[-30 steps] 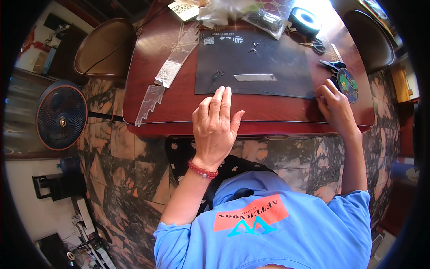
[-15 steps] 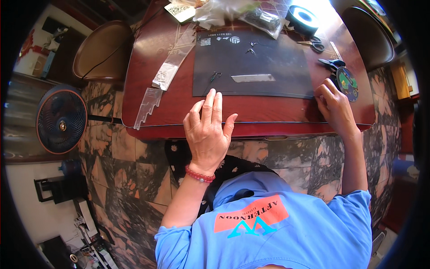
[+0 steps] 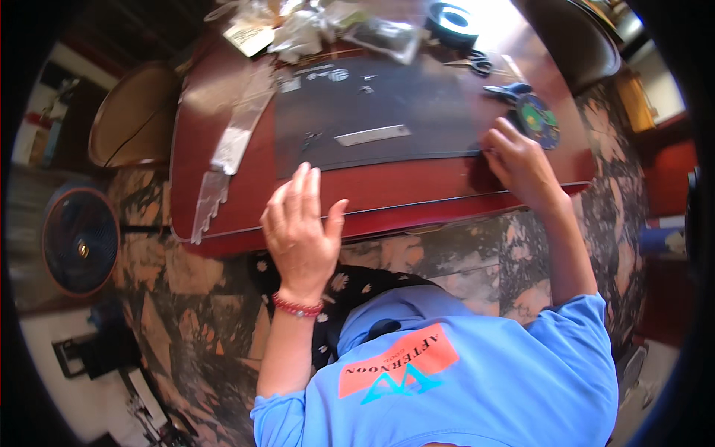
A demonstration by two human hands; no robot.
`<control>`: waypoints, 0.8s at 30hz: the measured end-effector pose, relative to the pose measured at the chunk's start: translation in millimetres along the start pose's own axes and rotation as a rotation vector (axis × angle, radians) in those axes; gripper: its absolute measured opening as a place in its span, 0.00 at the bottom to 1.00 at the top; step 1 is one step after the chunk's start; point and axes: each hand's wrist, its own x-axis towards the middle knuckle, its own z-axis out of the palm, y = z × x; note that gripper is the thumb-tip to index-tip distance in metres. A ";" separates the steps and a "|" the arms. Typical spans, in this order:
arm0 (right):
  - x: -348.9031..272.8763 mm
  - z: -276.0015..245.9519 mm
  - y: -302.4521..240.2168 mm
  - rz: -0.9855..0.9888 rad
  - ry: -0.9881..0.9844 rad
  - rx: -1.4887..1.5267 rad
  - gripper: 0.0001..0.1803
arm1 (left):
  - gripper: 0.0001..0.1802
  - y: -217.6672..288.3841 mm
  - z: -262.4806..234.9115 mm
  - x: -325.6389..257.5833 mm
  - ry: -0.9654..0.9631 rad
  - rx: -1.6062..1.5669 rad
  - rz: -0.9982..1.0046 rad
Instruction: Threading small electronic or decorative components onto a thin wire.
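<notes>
Left hand (image 3: pixel 302 235): at the near edge of the glossy red-brown wooden bench (image 3: pixel 410 184), back upward, fingers straight and close together, thumb spread wide; nothing visible held.

Right hand (image 3: pixel 521 160): toward the bench's near right corner, fingers curled narrow; from where I stand, cannot tell whether they hold anything.

Flat, pale, narrow strip (image 3: pixel 372 135): on a black rectangular mat (image 3: pixel 447 112), ahead and right of the left fingers, that hand being nearer; long axis side to side, right end slightly farther.

Round dark-and-green disc (image 3: pixel 538 121): near the bench's right edge, just beyond the right hand.
</notes>
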 end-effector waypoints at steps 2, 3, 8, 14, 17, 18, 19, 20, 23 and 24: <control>0.9 4.2 1.4 -0.006 -0.004 0.013 0.09 | 0.28 -3.3 -0.4 -1.8 0.001 0.006 0.001; -0.1 3.9 2.3 0.010 -0.001 -0.001 0.09 | 0.28 -3.8 0.6 -1.9 0.000 -0.013 0.002; -1.7 1.1 1.7 -0.006 -0.003 -0.001 0.09 | 0.28 -3.4 0.9 -0.3 0.007 -0.045 0.021; -2.9 1.7 2.3 0.002 -0.001 0.004 0.09 | 0.27 -3.9 1.6 0.0 0.006 -0.041 0.027; -4.3 2.3 3.1 0.007 0.000 0.011 0.09 | 0.27 -3.4 1.6 0.0 0.009 -0.042 0.030; -4.7 2.3 3.3 0.008 0.001 0.011 0.09 | 0.27 -3.0 1.4 -0.1 0.011 -0.044 0.029; -4.6 2.7 3.3 0.006 0.006 0.014 0.09 | 0.27 -3.4 1.3 -0.2 0.011 -0.044 0.030; -4.7 2.8 3.1 0.004 0.011 0.016 0.09 | 0.27 -3.8 1.2 -0.6 0.008 -0.042 0.030; -4.2 2.3 1.5 0.011 0.002 0.024 0.08 | 0.27 -5.2 0.8 -0.8 0.002 -0.041 0.026; -4.0 2.9 1.7 0.010 0.001 0.023 0.08 | 0.27 -5.9 0.8 -0.9 -0.002 -0.042 0.023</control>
